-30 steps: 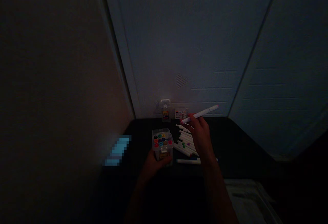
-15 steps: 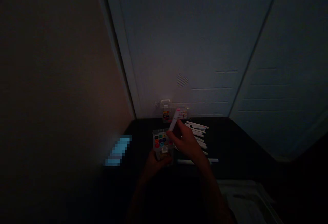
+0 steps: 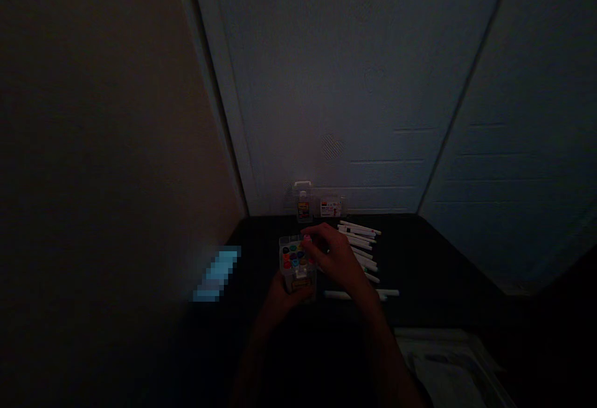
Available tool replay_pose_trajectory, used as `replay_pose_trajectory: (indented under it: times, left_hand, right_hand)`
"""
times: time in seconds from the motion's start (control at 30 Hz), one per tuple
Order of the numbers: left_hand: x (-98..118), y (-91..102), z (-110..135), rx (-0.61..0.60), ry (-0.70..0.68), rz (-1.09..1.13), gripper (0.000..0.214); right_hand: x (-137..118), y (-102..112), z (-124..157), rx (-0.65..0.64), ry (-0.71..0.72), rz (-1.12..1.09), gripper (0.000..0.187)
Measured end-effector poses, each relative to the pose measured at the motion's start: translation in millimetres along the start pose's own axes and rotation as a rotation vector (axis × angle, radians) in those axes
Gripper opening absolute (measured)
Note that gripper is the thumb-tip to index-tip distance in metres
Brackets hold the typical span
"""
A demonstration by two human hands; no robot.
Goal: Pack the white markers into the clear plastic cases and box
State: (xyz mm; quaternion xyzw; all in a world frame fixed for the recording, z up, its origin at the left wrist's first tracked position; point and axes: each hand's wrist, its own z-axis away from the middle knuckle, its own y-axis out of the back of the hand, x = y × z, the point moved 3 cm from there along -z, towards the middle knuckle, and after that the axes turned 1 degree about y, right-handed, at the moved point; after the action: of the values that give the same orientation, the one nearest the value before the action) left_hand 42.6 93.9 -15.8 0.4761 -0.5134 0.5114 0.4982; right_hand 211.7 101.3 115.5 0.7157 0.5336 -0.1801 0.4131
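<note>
At the lower centre of the frame, the left hand (image 3: 283, 296) cups the clear box (image 3: 291, 277), fingers curled behind and thumb across its front, just as it did a moment ago. What has just changed is above it: the pink-capped marker (image 3: 306, 239), leaning over the rim with its white barrel showing half a second back, now pokes only its pink end up at the back right of the box's coloured caps. To me it looks nearly seated in the bunch. The right hand (image 3: 336, 259) pinches that end, thumb and fingertips almost together. Beyond, right of centre, the loose markers (image 3: 361, 243) lie fanned on the dark table (image 3: 438, 271) as before, and the labelled clear case (image 3: 303, 209) stands unmoved by the wall (image 3: 336, 84).
</note>
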Motion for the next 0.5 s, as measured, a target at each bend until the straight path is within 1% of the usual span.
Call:
replay_pose_trajectory:
  times: [0.07,0.23,0.4,0.5]
  left_hand:
    - [2.6,-1.3,0.6,-0.008,-0.005,0.013,0.076]
    - [4.1,-0.4,0.9,0.017,0.001,0.011,0.075]
    - [3.3,-0.4,1.0,-0.002,0.030,0.004,0.074]
    - [3.5,-0.8,0.8,0.004,0.033,0.012,0.076]
  right_hand:
    - [0.1,0.5,0.0,-0.002,0.005,0.021,0.018]
    - [0.4,2.5,0.6,-0.045,0.015,0.037,0.021]
    - [4.7,-0.5,1.2,-0.012,-0.069,0.035,0.021]
    - [8.3,-2.6,1.0,0.013,-0.106,0.008,0.016]
